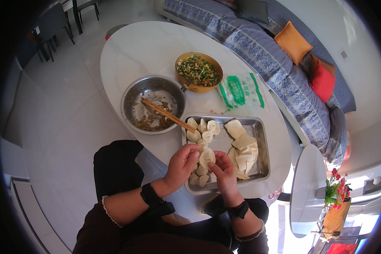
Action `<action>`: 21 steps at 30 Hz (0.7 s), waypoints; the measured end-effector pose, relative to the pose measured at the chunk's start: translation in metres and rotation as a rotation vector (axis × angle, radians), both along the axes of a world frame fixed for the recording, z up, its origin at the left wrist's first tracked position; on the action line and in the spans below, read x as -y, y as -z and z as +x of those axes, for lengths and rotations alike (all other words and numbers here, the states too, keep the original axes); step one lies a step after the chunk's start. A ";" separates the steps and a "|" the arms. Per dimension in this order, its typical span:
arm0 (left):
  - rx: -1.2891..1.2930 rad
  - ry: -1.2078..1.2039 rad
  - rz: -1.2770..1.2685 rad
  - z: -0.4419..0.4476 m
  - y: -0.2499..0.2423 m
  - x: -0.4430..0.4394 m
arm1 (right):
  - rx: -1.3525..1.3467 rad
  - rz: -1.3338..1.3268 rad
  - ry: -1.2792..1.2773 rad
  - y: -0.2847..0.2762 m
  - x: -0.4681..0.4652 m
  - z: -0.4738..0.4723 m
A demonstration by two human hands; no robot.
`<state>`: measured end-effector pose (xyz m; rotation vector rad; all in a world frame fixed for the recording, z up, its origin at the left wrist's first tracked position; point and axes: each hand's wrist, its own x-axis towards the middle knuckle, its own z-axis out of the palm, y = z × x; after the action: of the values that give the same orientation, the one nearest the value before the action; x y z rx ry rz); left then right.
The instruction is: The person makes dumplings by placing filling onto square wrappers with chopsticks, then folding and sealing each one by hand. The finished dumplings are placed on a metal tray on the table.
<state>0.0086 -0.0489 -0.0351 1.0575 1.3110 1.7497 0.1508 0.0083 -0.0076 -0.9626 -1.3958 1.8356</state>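
A folded wonton-like dumpling (207, 158) is pinched at its lower right edge between the thumb and fingers of my right hand (224, 168). My left hand (184, 161) is at the dumpling's left side, thumb and forefinger close together. Whether those fingertips grip its edge, I cannot tell. Below both hands lies a rectangular metal tray (220, 146). Several shaped dumplings (213, 127) line the tray's left side, some of them hidden by my hands. A loose, overlapping pile of dough wrappers (245, 149) lies along its right side.
Left of the tray stands a steel bowl (127, 108) with filling remnants; wooden chopsticks (168, 114) reach from it over the tray's corner. Behind are a yellow bowl (180, 84) of chopped green filling and a printed plastic bag (241, 90). The oval table (139, 47) adjoins a sofa (250, 41).
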 end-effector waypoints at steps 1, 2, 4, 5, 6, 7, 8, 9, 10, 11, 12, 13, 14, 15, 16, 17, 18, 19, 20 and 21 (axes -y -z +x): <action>0.103 0.027 -0.022 0.000 -0.001 0.002 | -0.033 0.008 0.041 0.000 -0.004 0.003; 0.228 0.061 -0.018 0.000 -0.002 0.003 | 0.022 0.032 0.104 0.000 -0.011 0.005; 0.183 0.064 -0.055 -0.002 -0.003 0.003 | 0.002 0.057 0.158 -0.001 -0.021 0.010; 0.179 0.077 -0.042 -0.004 -0.003 0.003 | 0.003 0.053 0.199 -0.002 -0.025 0.013; 0.166 0.063 -0.052 -0.004 -0.003 0.002 | 0.022 0.044 0.213 -0.002 -0.028 0.015; 0.162 0.057 -0.044 -0.005 -0.003 0.001 | 0.041 0.062 0.183 -0.003 -0.031 0.017; 0.174 0.064 -0.032 -0.004 -0.003 0.001 | 0.076 0.060 0.166 -0.004 -0.033 0.020; 0.173 0.049 -0.040 -0.004 -0.003 0.001 | 0.126 0.033 0.163 -0.006 -0.036 0.023; 0.187 0.046 -0.042 -0.004 -0.003 0.002 | 0.169 0.050 0.052 -0.010 -0.041 0.030; 0.223 0.056 -0.023 -0.004 -0.004 0.002 | 0.190 0.046 -0.023 -0.012 -0.045 0.034; 0.193 0.042 -0.046 -0.003 -0.004 0.002 | 0.192 0.031 -0.105 -0.015 -0.049 0.038; 0.184 0.039 -0.047 -0.003 -0.005 0.003 | 0.208 -0.009 -0.178 -0.016 -0.052 0.041; 0.192 0.044 -0.029 -0.004 -0.006 0.003 | 0.223 -0.017 -0.242 -0.019 -0.053 0.047; 0.173 0.038 -0.048 -0.004 -0.006 0.003 | 0.289 -0.034 -0.304 -0.019 -0.055 0.050; 0.174 0.043 -0.046 -0.004 -0.006 0.003 | 0.340 -0.051 -0.374 -0.019 -0.056 0.053; 0.190 0.058 -0.030 -0.004 -0.006 0.003 | 0.397 -0.080 -0.449 -0.018 -0.058 0.055; 0.165 0.049 -0.043 -0.004 -0.006 0.002 | 0.421 -0.083 -0.500 -0.015 -0.059 0.056; 0.157 0.050 -0.043 -0.004 -0.006 0.002 | 0.395 -0.065 -0.544 -0.013 -0.059 0.056; 0.165 0.062 -0.030 -0.004 -0.006 0.003 | 0.396 -0.062 -0.585 -0.010 -0.058 0.055; 0.159 0.058 -0.040 -0.003 -0.006 0.002 | 0.397 -0.059 -0.626 -0.007 -0.058 0.054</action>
<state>0.0053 -0.0513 -0.0290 0.9060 1.2006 1.7202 0.2050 0.0664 -0.0002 -1.0353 -2.0752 2.2143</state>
